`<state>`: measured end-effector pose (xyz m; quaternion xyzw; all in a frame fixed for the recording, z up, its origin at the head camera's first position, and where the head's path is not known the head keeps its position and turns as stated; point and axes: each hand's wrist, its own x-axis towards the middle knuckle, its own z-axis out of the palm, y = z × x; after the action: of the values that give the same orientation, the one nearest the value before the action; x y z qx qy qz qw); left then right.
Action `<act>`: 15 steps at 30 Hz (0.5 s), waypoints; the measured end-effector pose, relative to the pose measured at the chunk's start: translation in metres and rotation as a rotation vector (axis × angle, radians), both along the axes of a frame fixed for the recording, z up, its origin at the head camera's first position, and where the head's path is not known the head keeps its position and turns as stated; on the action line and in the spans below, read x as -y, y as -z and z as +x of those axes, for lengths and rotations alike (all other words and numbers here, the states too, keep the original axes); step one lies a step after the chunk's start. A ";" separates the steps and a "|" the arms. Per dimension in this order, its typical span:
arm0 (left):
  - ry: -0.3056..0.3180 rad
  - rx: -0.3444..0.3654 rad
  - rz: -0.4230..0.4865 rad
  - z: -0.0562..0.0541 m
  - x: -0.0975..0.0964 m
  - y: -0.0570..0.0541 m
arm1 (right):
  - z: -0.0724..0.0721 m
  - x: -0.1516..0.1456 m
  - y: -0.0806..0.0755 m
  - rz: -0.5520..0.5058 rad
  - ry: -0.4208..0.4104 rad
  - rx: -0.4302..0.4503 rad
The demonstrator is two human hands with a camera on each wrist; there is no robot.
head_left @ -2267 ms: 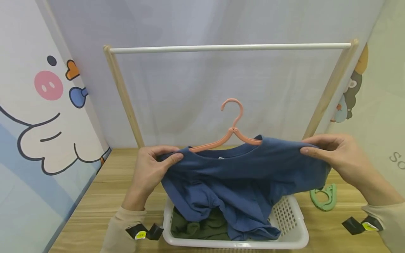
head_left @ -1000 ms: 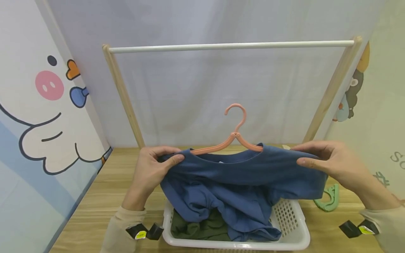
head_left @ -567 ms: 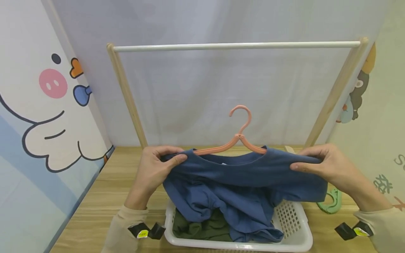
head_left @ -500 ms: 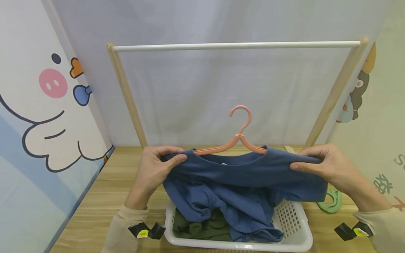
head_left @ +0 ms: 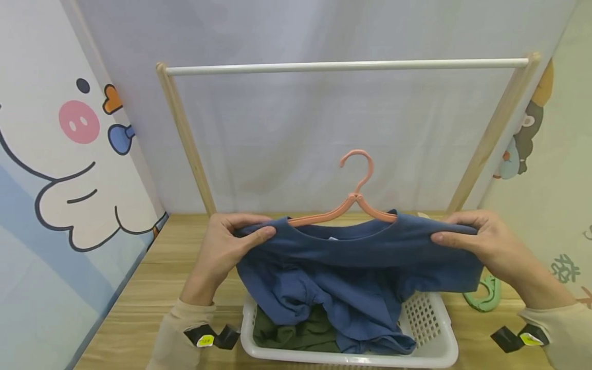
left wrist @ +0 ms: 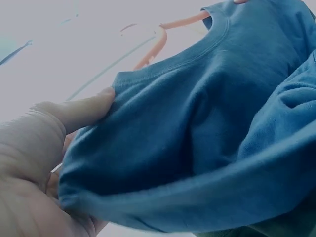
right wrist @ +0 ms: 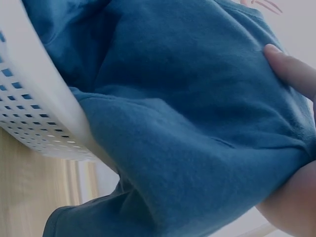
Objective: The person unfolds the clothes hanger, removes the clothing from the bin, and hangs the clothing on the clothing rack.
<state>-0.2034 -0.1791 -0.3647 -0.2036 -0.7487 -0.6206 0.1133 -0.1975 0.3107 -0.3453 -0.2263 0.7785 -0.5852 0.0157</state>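
A blue T-shirt [head_left: 351, 257] hangs between my hands over the white basket, its lower part bunched and resting inside. The pink clothes hanger [head_left: 356, 198] has its arms inside the neckline and its hook upright above the collar; the arm ends are hidden under the cloth. With thumb on top, my left hand [head_left: 228, 246] pinches the left shoulder. My right hand [head_left: 490, 244] pinches the right shoulder near the sleeve. In the left wrist view the shirt's sleeve [left wrist: 148, 207] droops below the thumb. The right wrist view has my right thumb [right wrist: 291, 69] pressed on the fabric.
The white perforated basket [head_left: 427, 321] stands on the wooden table [head_left: 152, 288], with a dark green garment [head_left: 296, 334] in it. Behind is a rack with a white rod [head_left: 347, 66] on wooden posts. A green folded hanger [head_left: 487, 295] lies right of the basket.
Both hands keep their hold on the shirt's shoulders. The hanger has shifted slightly to the right within the neckline, and the right hand first moved inward a little, then slightly back out.
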 end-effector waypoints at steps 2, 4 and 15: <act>0.013 0.015 0.022 0.000 0.000 -0.001 | -0.001 -0.002 -0.002 -0.040 -0.010 0.007; 0.019 0.034 0.043 0.000 0.001 -0.001 | -0.001 -0.003 -0.005 -0.064 -0.015 0.000; 0.108 0.115 0.136 0.002 -0.002 -0.003 | -0.003 -0.007 -0.029 -0.172 -0.057 -0.034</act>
<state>-0.2012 -0.1770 -0.3615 -0.1998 -0.6978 -0.6860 0.0502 -0.2004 0.3173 -0.3158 -0.2588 0.7189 -0.6451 -0.0001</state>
